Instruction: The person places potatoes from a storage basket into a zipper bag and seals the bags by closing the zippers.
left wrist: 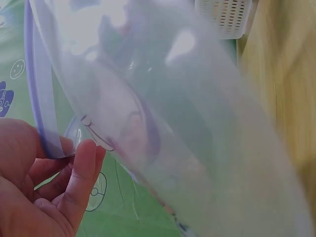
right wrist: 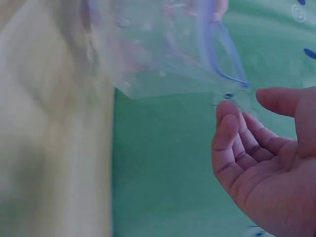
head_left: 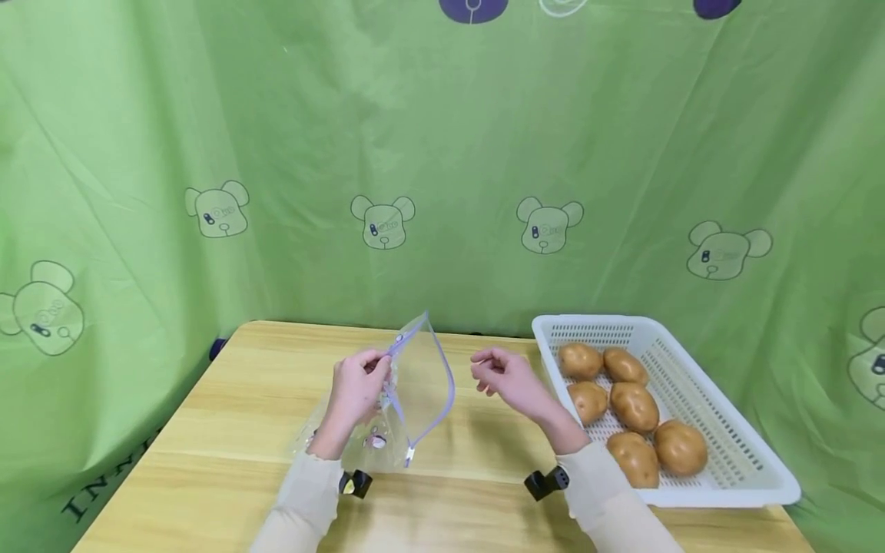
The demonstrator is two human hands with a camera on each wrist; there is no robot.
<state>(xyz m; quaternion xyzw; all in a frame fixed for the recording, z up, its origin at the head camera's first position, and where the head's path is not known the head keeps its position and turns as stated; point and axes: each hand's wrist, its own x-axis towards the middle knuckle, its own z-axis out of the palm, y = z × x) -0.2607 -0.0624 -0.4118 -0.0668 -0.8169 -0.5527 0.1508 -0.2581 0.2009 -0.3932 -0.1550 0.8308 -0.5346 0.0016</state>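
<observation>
A clear zip bag (head_left: 422, 384) with a purple seal and printed pictures hangs over the table, its mouth spread apart and facing right. My left hand (head_left: 361, 384) pinches the bag's rim between thumb and fingers; the left wrist view shows the thumb and fingertips at the purple strip (left wrist: 42, 98). A white slider (head_left: 410, 454) sits at the lower end of the seal. To the right of the mouth, my right hand (head_left: 510, 379) hovers with loosely bent fingers and holds nothing. In the right wrist view, its thumb and fingers (right wrist: 227, 133) stand apart.
On the right of the wooden table (head_left: 235, 407) stands a white plastic basket (head_left: 733, 407) with slotted walls, holding several brown potatoes (head_left: 634, 407). Green cloth (head_left: 456, 153) with bear-head prints hangs behind and around the table.
</observation>
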